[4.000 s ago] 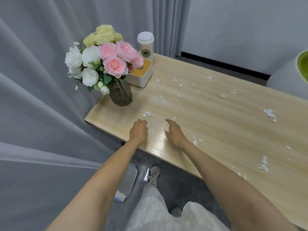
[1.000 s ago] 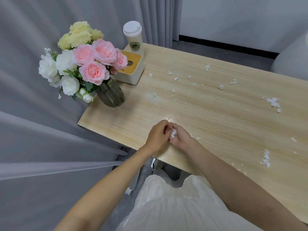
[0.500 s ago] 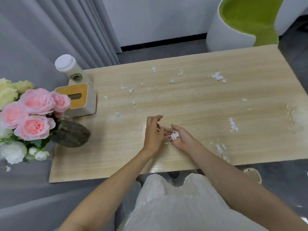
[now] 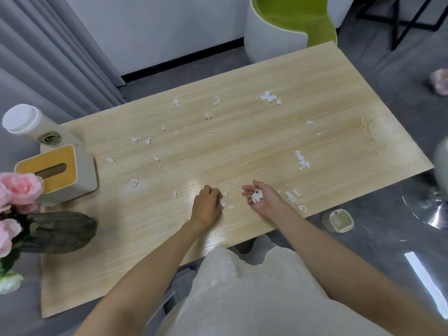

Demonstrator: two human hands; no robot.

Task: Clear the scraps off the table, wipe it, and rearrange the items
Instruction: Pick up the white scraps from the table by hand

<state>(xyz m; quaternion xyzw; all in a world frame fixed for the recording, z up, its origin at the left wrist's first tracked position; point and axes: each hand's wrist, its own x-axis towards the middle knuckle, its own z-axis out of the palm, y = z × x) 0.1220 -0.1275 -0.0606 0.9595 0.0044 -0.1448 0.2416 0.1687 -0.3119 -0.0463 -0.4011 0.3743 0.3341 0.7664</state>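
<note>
Wood table (image 4: 242, 151) strewn with scraps (image 4: 269, 97); grey floor (image 4: 378, 76); left hand (image 4: 206, 207) grip pinches some; right hand (image 4: 263, 200) grip apart — cupping more.

Person, viewed from above. Both forearms (image 4: 155, 265) are bare along their whole visible length, as are the left hand (image 4: 206, 208) and right hand (image 4: 264, 202). A white garment (image 4: 244, 292) of lightly crinkled, textured fabric covers the lap, its upper edge forming two rounded lobes.
</note>
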